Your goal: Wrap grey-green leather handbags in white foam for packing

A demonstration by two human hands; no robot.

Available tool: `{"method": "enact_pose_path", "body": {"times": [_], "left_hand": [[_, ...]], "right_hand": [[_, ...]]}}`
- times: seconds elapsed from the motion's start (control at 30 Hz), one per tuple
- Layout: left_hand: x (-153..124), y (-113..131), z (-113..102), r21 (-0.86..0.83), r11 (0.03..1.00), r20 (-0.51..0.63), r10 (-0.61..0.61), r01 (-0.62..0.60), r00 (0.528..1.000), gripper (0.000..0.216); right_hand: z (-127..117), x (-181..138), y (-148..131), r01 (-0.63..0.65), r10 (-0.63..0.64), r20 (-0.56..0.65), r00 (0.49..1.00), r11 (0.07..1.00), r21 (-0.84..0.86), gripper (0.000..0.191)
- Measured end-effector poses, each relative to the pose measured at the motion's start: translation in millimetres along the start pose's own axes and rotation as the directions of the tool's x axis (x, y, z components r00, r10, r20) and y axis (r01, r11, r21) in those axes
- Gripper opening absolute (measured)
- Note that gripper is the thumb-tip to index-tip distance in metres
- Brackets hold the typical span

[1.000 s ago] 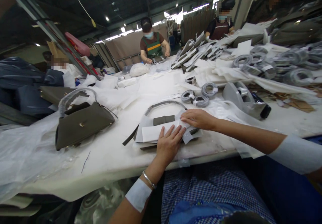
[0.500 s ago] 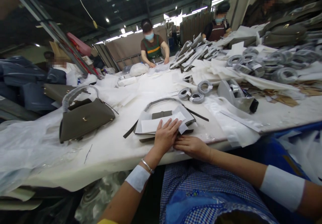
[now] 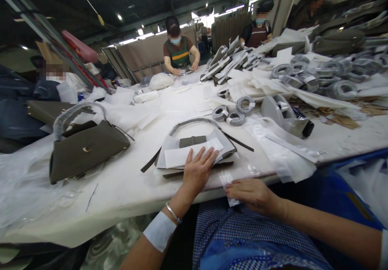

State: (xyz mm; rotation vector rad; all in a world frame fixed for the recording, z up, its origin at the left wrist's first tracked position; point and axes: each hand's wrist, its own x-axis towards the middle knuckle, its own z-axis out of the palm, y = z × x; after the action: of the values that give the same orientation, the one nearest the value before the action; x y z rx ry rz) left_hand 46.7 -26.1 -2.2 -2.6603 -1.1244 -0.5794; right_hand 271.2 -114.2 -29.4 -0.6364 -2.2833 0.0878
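Flat on the white paper [image 3: 174, 157] covering a grey-brown handbag [image 3: 193, 141], my left hand [image 3: 198, 169] lies open with its fingers stretched out. The handbag rests on its side, its wrapped handle away from me and dark straps out to both sides. At the table's front edge my right hand [image 3: 254, 195] is closed on a thin white strip [image 3: 226, 180], which hangs partly over the edge. Whether the strip is paper or plastic I cannot tell. A second grey-brown handbag [image 3: 89, 148] with a gold clasp stands to the left, its handle in clear wrap.
Several wrapped strap coils [image 3: 235, 117] lie behind the handbag. A tape dispenser [image 3: 286, 118] stands to the right, near white sheets [image 3: 273, 152]. Further back are piles of wrapped parts [image 3: 227, 64]. Across the table a masked person [image 3: 182, 55] works with both hands.
My right hand has moved right and toward me, away from the left hand, and the white strip now shows under its fingers. My left hand stays on the paper. The view has shifted slightly.
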Motion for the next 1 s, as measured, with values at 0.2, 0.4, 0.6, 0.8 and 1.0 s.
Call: {"method": "enact_pose_path", "body": {"times": [0.2,0.4,0.6,0.8,1.0], "left_hand": [[-2,2,7,0.035,0.999,-0.017,-0.015,0.016,1.0,0.047],[-3,3,12,0.055,0.998,-0.064,-0.015,0.018,0.998,0.046],[-4,3,17,0.055,0.998,-0.128,0.003,0.004,0.992,0.045],[-2,3,15,0.099,0.995,-0.153,0.024,-0.008,0.988,0.044],[-1,3,17,0.12,0.993,-0.196,0.044,-0.021,0.98,0.041]], "right_hand": [[14,15,-5,0.013,-0.011,-0.038,0.999,0.999,0.048,0.034],[7,16,-13,0.026,-0.028,0.023,0.999,0.995,0.094,0.021],[-35,65,18,-0.113,0.114,-0.058,0.992,0.993,0.021,0.023],[-17,133,105,-0.323,0.443,0.217,0.87,0.844,-0.427,0.037],[-10,138,131,-0.178,0.389,0.473,0.791,0.885,-0.431,0.034]]}}
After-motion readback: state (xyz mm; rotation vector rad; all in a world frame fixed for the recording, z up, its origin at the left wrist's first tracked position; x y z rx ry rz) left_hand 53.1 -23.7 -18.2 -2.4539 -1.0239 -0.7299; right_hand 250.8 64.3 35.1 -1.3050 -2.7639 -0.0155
